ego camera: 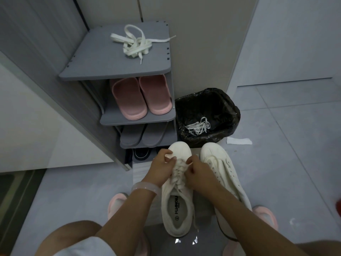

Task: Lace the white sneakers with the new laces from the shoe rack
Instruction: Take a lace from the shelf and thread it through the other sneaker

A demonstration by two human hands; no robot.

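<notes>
Hidden: the left sneaker point(176, 196)'s lower eyelets are lying under both hands.
Left hand point(162, 168): fingers curling, pinching flat woven lace point(178, 177).
Right hand point(198, 172): seemingly pinching it too.
Rack top point(96, 58): spare laces point(135, 43) tangling near its back edge.

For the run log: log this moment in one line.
left hand, right hand: lacing left sneaker | right sneaker: unlaced | laces: on rack

Dim, bluish, even light; soft focus; wide-angle bending at edges.

Translucent pale-pink bangle point(145, 187) on left wrist; bare forearms; pink slippers point(265, 217); light shorts point(86, 246).
</notes>
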